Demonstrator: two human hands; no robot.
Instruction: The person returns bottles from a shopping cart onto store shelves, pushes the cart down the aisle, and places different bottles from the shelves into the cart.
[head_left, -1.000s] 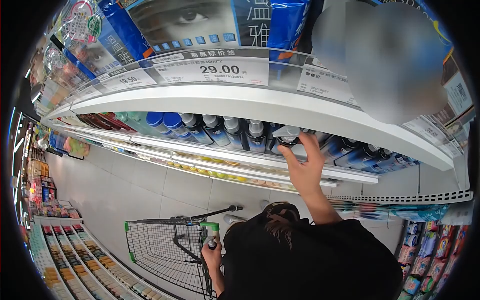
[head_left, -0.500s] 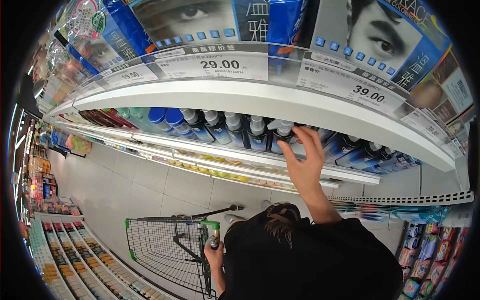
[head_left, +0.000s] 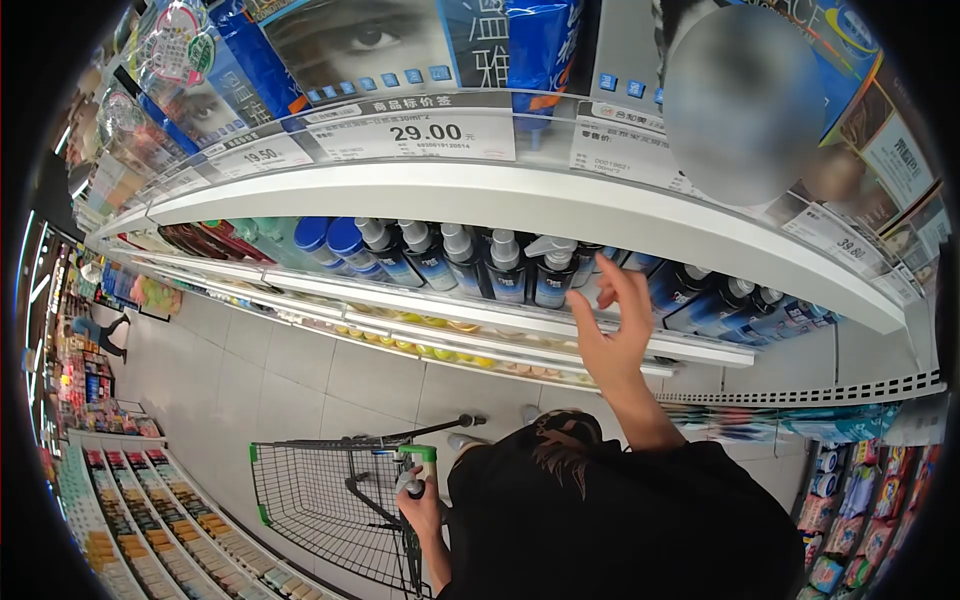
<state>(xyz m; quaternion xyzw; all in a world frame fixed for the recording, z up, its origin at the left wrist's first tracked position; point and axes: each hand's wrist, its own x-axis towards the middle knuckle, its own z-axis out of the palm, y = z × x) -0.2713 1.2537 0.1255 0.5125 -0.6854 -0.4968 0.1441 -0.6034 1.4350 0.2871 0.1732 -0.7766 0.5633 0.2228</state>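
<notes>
My right hand (head_left: 618, 330) is raised at the shelf front, fingers apart and curved, holding nothing. Just left of its fingertips stands a dark blue spray bottle (head_left: 552, 278) with a grey trigger head, upright on the shelf. A small gap separates them. Several similar dark bottles with silver caps (head_left: 507, 268) line up further left, and more blue bottles (head_left: 690, 292) stand to the right, partly behind my fingers. Low down, my left hand (head_left: 422, 508) is closed around the handle (head_left: 410, 484) of a shopping cart, beside its green corner piece.
The wire shopping cart (head_left: 320, 510) is at my left. A white shelf edge (head_left: 400, 190) with price tags (head_left: 415, 130) and boxed products overhangs the bottles. Lower shelves run beneath. Across the tiled aisle (head_left: 270, 350) are more product racks (head_left: 150, 500), and a person (head_left: 100, 330) is far left.
My right hand has come away from the spray bottle, moving slightly right and down, its fingers spreading. The bottle now stands upright and uncovered. My left hand stays on the cart.
</notes>
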